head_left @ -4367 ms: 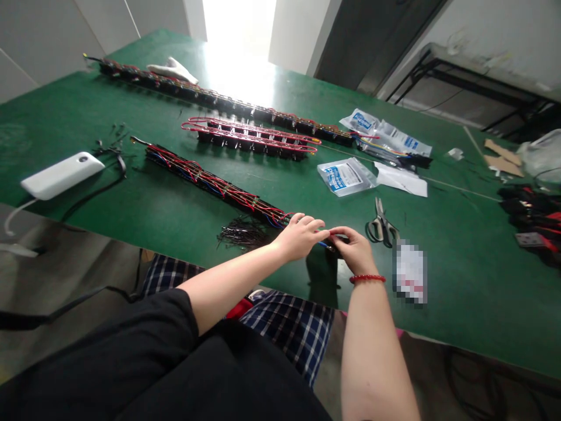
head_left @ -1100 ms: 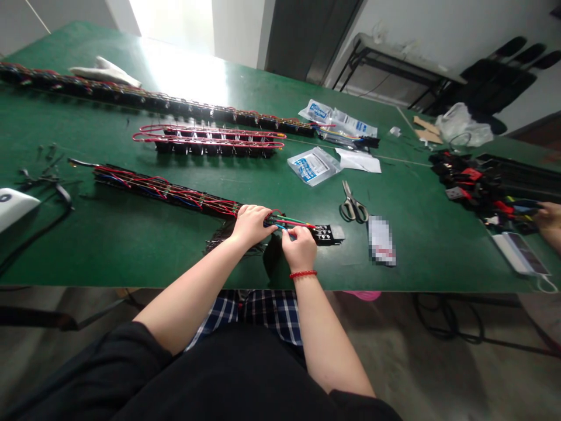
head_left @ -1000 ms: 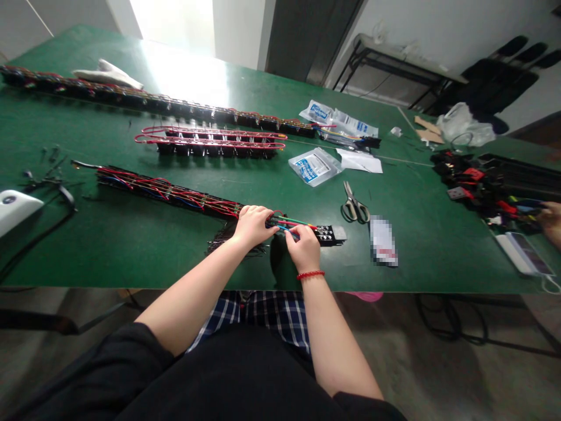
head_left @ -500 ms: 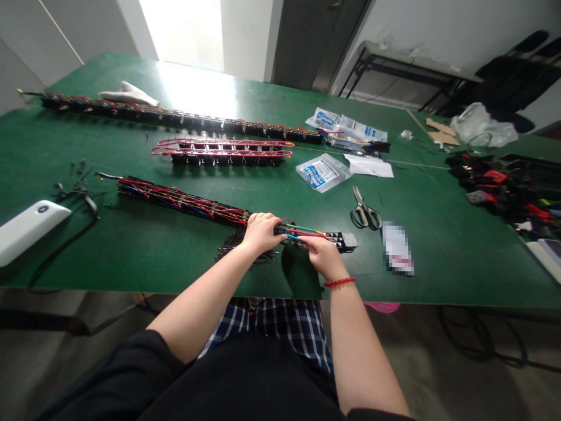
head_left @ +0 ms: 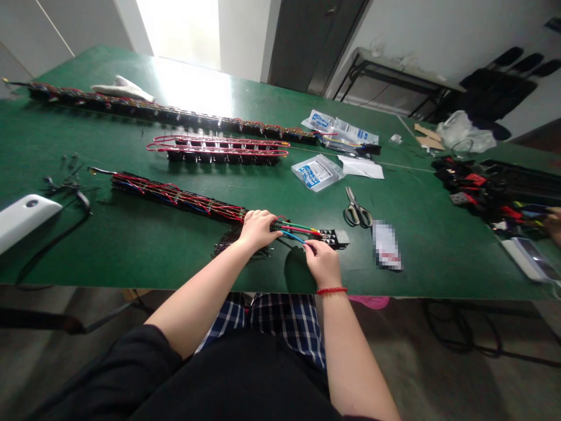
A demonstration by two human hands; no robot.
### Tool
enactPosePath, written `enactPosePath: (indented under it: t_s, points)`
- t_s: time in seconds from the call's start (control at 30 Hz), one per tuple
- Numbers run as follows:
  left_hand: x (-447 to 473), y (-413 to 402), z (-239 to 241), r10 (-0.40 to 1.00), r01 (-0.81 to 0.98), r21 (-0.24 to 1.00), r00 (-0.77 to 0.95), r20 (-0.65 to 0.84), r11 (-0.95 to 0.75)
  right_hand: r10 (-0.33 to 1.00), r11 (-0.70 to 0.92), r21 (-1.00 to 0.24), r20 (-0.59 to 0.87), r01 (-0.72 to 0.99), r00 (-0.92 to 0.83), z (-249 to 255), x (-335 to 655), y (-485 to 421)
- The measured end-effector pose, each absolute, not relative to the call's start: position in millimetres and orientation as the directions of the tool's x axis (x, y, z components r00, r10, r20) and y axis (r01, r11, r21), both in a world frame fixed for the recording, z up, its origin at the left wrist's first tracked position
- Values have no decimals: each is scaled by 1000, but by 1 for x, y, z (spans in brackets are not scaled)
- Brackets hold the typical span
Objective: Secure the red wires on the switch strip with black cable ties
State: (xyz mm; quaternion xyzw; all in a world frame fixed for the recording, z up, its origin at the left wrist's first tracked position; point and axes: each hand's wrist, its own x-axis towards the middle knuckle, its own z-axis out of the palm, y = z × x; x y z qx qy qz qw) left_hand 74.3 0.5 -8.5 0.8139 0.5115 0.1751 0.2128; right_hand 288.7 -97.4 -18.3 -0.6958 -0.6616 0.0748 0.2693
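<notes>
A long black strip wired with red and blue leads lies across the table in front of me. My left hand is closed around its right end, where thicker wires come out. Between thumb and fingers, my right hand pinches the blue wire, which bows slightly toward me. Green and red wires run above it to a black connector block with rows of round metal contacts, just beyond my right fingers. A bundle of thin black pieces lies beside my left wrist.
Scissors and a plastic bag with a blue label lie to the right. Behind are a red-wired black block and a longer wired strip. A white device is at left. Another person's hand shows at far right.
My right hand has shifted slightly down from the other wires, and the blue wire now bows apart from them. My left hand keeps its hold. Another person's hand has appeared at the right edge.
</notes>
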Motion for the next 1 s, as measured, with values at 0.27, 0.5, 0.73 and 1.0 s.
enactPosePath:
  t_s: [0.27, 0.5, 0.73, 1.0]
  points:
    - [75, 0, -6, 908, 766, 524, 417, 38, -373, 942, -48, -600, 239, 798, 236, -32, 283, -98]
    - [74, -3, -6, 906, 765, 517, 420, 51, -384, 926, -128, -908, 35, 400, 377, -43, 309, -107]
    - [72, -5, -6, 913, 722, 579, 394, 106, -379, 938, -114, -949, -5, 295, 346, -42, 313, -110]
    - [120, -69, 12, 939, -102, 957, 246, -240, 271, 940, -97, -950, 10, 296, 342, -41, 309, -110]
